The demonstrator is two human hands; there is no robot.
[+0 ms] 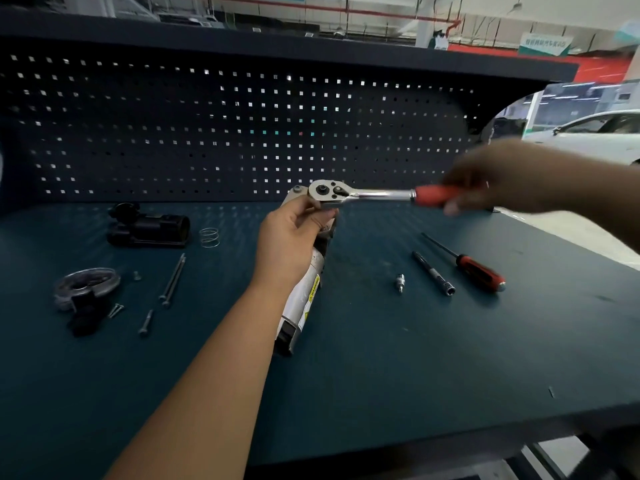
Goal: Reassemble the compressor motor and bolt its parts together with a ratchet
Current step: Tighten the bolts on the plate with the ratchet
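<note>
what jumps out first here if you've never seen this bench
The chrome ratchet sits mid-frame, the right hand holding its red handle, its head at the top of the silver compressor motor standing on the blue bench. The left hand grips the motor's top. Long bolts lie loose to the left, a red screwdriver to the right.

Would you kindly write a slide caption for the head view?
Left hand steadies the motor while the right hand grips the ratchet, its head at the motor's far end.

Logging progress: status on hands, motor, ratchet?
Left hand grips motor near top. Right hand holds ratchet, head at motor top. Long bolts loose on bench; nothing blocking.
</note>
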